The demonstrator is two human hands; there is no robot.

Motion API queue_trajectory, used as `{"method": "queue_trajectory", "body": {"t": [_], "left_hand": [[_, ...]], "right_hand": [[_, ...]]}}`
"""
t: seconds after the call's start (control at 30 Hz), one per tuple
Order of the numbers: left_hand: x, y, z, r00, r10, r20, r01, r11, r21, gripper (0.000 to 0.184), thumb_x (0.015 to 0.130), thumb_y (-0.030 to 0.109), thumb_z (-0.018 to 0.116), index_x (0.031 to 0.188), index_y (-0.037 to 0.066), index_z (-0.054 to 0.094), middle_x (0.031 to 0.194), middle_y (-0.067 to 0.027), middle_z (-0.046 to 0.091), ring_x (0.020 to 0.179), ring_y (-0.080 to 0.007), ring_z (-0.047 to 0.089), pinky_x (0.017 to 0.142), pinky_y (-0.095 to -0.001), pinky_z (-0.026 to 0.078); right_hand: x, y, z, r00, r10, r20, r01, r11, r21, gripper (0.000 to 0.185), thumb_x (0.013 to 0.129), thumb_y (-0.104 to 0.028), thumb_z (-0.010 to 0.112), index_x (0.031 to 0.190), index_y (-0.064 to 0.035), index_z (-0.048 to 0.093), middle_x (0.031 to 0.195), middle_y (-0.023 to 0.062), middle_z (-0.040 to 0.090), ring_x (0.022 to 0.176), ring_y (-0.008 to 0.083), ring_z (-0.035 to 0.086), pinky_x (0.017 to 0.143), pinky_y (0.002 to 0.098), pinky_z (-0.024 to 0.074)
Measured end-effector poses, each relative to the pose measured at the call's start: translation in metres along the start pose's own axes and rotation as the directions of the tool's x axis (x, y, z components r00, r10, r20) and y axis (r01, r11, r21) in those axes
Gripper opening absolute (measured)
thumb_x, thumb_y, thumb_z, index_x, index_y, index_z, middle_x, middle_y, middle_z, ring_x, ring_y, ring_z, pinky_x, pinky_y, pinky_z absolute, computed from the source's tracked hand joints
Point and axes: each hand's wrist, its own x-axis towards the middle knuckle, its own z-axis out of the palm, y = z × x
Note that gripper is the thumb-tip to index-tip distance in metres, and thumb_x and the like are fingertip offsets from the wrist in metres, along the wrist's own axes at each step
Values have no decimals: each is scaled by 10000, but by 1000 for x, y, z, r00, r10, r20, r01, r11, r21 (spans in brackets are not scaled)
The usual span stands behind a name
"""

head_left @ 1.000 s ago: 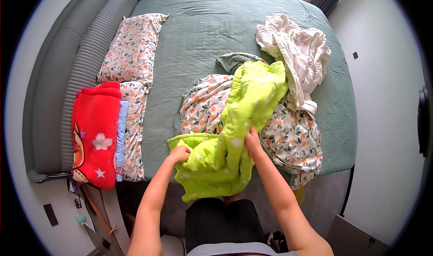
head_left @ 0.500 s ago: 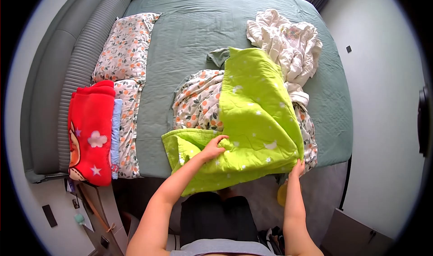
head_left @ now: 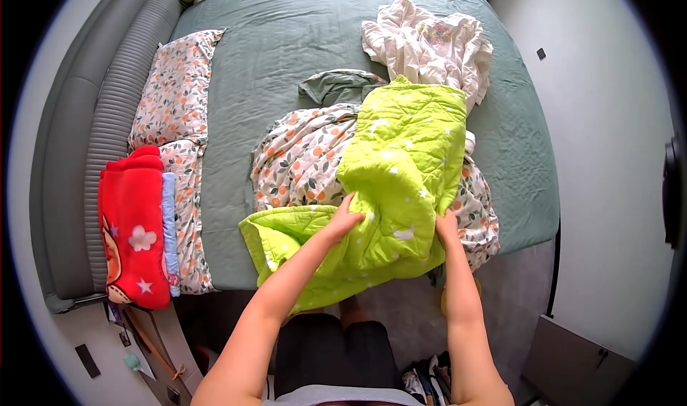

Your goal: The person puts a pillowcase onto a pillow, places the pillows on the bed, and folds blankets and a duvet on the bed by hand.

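A bright green quilt (head_left: 401, 148) with white stars and moons lies bunched over the near side of the bed, its lower part hanging over the edge. My left hand (head_left: 346, 221) grips the quilt near its middle, fingers partly sunk in the folds. At the quilt's right edge my right hand (head_left: 445, 225) is closed on the fabric, its fingertips hidden. Beneath and beside the quilt is a bundled duvet (head_left: 304, 155) with an orange-fruit print. A cream crumpled cloth (head_left: 436, 51) with a printed patch lies just beyond the quilt.
Two fruit-print pillows (head_left: 175, 84) lie along the grey headboard (head_left: 68, 155). On the nearer pillow rest a folded red blanket (head_left: 136, 227) and a light blue folded cloth (head_left: 170, 227). The green bedsheet (head_left: 265, 55) covers the mattress. A wall (head_left: 608, 155) stands at right.
My right hand has moved left toward my left hand, drawing in the quilt's right side. The quilt is narrower and more bunched, exposing more of the fruit-print duvet. The view has shifted slightly.
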Motion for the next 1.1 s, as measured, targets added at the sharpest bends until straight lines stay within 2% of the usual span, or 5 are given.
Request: {"method": "queue_trajectory", "body": {"t": [0.1,0.3,0.5,0.83,1.1], "left_hand": [[-3,86,28,954,212,213,-284,872,400,548,786,103,519,1306,151,352,926,-156,593,721,-254,595,635,-331,466],[-12,100,63,726,549,415,-688,572,446,667,733,21,478,1347,162,259,846,-94,600,677,-303,575,572,-384,457],[12,9,34,956,288,-48,-203,775,598,261,719,150,600,968,80,569,945,-94,542,838,-271,561,717,-361,460],[3,-14,45,953,-20,303,-151,834,531,374,788,394,551,875,32,518,831,-163,596,775,-341,564,683,-387,438],[-22,58,-13,945,31,324,4,994,-108,401,716,161,675,1073,26,551,970,-56,615,858,-153,581,761,-284,450]], "right_hand": [[-23,-42,-26,894,-294,-338,375,904,207,279,806,-241,583,930,8,604,781,145,639,721,280,613,654,329,448],[-43,32,-58,553,389,-737,165,816,554,309,870,-211,514,1068,23,550,959,114,605,816,189,553,730,329,429],[-71,130,-11,708,639,-301,-288,650,703,447,847,-306,515,1131,38,510,1248,174,421,1000,263,497,834,356,398],[-101,79,-5,644,635,-427,-505,772,386,588,875,-467,393,1194,25,443,1219,164,450,1091,296,448,888,351,357],[-117,59,-32,949,155,-274,-52,936,349,306,907,-262,428,827,18,521,708,56,538,674,137,468,636,278,378]]}}
